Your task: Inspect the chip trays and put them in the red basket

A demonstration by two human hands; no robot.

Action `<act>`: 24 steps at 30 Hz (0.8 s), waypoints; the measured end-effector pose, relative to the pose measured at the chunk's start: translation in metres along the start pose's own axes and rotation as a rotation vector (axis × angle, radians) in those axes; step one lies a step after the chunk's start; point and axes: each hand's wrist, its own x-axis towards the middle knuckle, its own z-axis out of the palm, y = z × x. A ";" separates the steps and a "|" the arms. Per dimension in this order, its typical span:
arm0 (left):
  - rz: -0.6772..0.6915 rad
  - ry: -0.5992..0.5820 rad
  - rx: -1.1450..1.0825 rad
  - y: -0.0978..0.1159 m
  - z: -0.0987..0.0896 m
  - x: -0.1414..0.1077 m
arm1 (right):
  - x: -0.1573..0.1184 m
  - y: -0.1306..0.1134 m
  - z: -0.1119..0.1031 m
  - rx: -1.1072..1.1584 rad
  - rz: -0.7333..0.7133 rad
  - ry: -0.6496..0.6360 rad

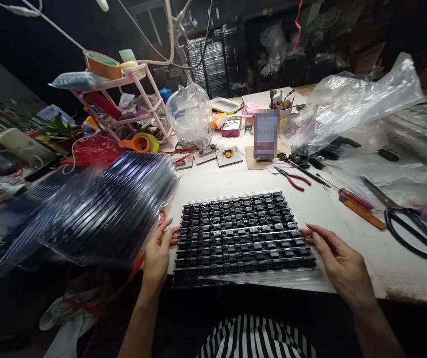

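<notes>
A clear tray [243,233] filled with rows of small black parts lies at the front edge of the white table, its near edge reaching slightly past it. My left hand [159,251] is at the tray's left side, fingers closed on that edge. At the right side my right hand [338,258] has its thumb and fingers together on the edge. Left of the tray, a stack of ribbed dark trays in clear plastic [124,209] lies partly blurred, with a red ribbon beside my left hand.
Red-handled pliers [295,180], a screwdriver [355,199] and large scissors [407,223] lie on the white table [220,181] to the right. Behind are a pixelated upright object [266,134], clear plastic bags [191,112] and a pink rack [134,94].
</notes>
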 end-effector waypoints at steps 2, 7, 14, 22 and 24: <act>0.019 -0.003 0.012 0.000 0.006 0.000 | -0.004 0.001 0.002 -0.061 0.022 0.025; 0.008 -0.041 0.012 0.006 0.012 0.009 | -0.007 0.005 -0.010 -0.101 0.100 0.027; 0.032 -0.058 0.024 0.003 0.021 0.023 | 0.022 -0.012 0.000 -0.024 -0.032 -0.155; -0.032 -0.066 -0.185 0.008 0.022 0.023 | 0.030 -0.017 0.002 0.240 -0.011 -0.249; -0.022 -0.073 -0.239 0.012 0.022 0.021 | 0.029 -0.015 0.000 0.335 -0.006 -0.249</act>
